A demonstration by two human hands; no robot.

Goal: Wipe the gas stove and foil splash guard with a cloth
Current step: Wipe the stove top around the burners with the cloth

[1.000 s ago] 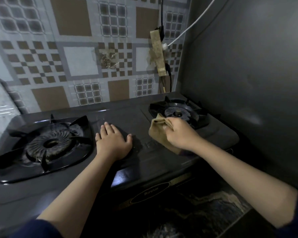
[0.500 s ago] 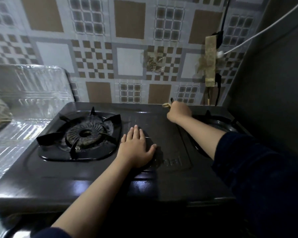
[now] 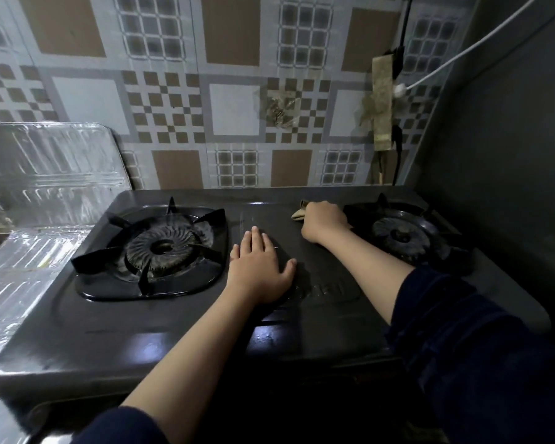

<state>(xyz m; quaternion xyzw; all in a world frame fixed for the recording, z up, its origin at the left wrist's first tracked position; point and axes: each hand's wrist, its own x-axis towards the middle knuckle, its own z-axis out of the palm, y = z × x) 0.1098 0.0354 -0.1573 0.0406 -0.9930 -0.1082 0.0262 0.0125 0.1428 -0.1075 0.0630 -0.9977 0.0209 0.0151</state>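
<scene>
Patterned brown-and-grey wall tiles back a dark two-burner gas stove in a dim kitchen corner, where a person leans in to clean. The right hand is curled over a tan cloth, pressing it to the stove top at the rear of the centre strip, just beside the right burner; only a small bunched end of the cloth shows past the knuckles, pointing left and slightly toward the wall, so its long axis cannot be told. The left hand lies flat with fingers straight and thumb spread, bracing on the centre panel beside the left burner. The stove's long axis runs left to right, its front edge toward the person. The foil splash guard stands at the left, apparently untouched. The risks look modest: the cloth may snag on the right burner's pan-support prongs if the stroke drifts that way, and the dangling white cable and taped power strip close behind could be bumped on a reach to the back edge.
</scene>
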